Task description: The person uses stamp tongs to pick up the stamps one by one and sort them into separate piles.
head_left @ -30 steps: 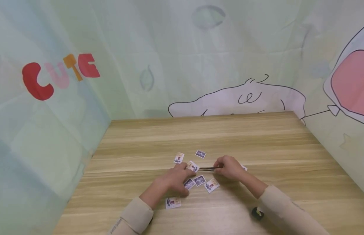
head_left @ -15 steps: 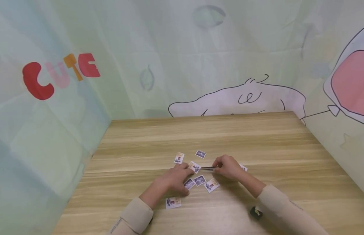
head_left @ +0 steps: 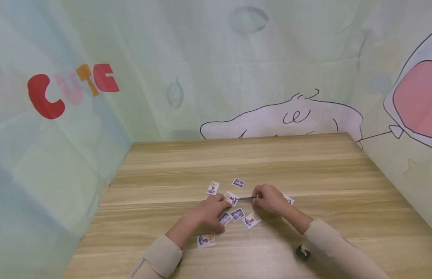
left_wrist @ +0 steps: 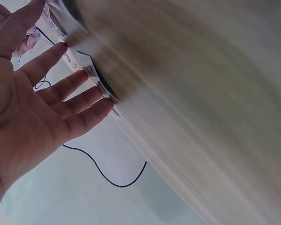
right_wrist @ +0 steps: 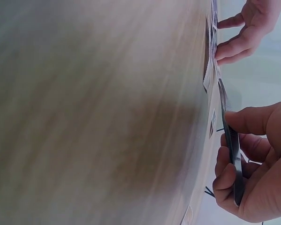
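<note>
My right hand pinches dark metal tweezers between thumb and fingers. Their tips meet the right edge of a small picture card. From the left, my left hand reaches in with fingers spread and extended, its fingertips right at that card. Two purple-toned cards lie just below it; the left one is partly covered by the left hand, and the other shows fully. In the left wrist view the fingertips rest along the card edges on the table.
Around the hands on the wooden table lie more cards: an upper-left card, a small purple card, a lower-right card and a front card. Another card shows behind the right wrist. A dark object sits by the right sleeve.
The card at the tweezers has shifted slightly right. The tweezers' two arms, earlier seen apart, now look pressed together. The left hand has stayed in place.
</note>
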Demonstrator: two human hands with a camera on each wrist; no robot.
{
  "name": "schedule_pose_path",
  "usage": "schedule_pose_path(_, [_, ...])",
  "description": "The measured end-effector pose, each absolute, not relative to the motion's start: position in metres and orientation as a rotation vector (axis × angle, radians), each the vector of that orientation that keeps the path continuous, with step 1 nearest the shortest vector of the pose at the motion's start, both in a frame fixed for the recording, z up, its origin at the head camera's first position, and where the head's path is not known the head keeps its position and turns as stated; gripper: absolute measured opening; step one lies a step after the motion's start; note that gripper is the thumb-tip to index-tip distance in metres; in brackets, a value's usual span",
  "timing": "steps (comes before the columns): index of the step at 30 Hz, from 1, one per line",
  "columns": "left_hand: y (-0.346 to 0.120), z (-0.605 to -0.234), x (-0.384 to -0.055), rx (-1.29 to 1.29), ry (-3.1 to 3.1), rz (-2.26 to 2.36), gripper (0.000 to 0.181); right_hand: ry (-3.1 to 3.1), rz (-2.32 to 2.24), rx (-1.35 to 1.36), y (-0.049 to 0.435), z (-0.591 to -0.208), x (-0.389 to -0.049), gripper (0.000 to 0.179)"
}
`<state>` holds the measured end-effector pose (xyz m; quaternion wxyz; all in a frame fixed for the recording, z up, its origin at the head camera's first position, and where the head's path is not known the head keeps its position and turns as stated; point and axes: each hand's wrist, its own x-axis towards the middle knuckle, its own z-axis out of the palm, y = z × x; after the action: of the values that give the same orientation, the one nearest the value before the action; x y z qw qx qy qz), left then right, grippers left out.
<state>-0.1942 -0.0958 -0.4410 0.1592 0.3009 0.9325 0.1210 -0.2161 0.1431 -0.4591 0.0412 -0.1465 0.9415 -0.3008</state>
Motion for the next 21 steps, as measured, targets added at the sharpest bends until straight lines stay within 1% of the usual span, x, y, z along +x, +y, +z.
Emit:
schedule_pose_path(9, [-0.096,-0.439,-0.192,0.865,2.674,0.347,0.074,2.889,-0.925,-0.441,0.142,-0.460,-0.215,0.007])
schedule_pose_path(21, [-0.098,-0.432,-0.182,0.854,2.712,0.333,0.075,2.891,-0.965,-0.357,0.148,-0.452,-0.205,0.007])
